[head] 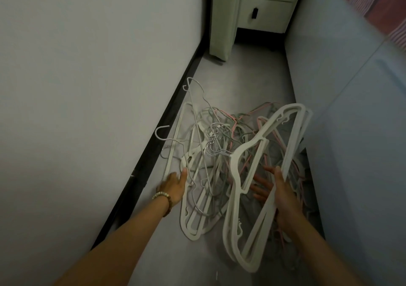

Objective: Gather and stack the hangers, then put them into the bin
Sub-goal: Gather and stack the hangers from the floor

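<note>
Head view: right hand (279, 195) grips a stack of thick cream plastic hangers (234, 164), thumb over the bar, fingers curled behind, stack tilted off the floor. Left hand (173, 185) is low and reaching forward, fingers straight, touching the flat cream hangers on the floor (183, 208) by the wall. A tangled pile of pink, green and wire hangers (219, 136) lies between. Bin not in view. Advice: align hooks one way before adding, and lift cream ones clear of the wire snags.

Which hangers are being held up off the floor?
The thick white bunch on the right: the right hand grips it, raised above the pile. The other white, pink and grey ones lie tangled on the floor.
</note>
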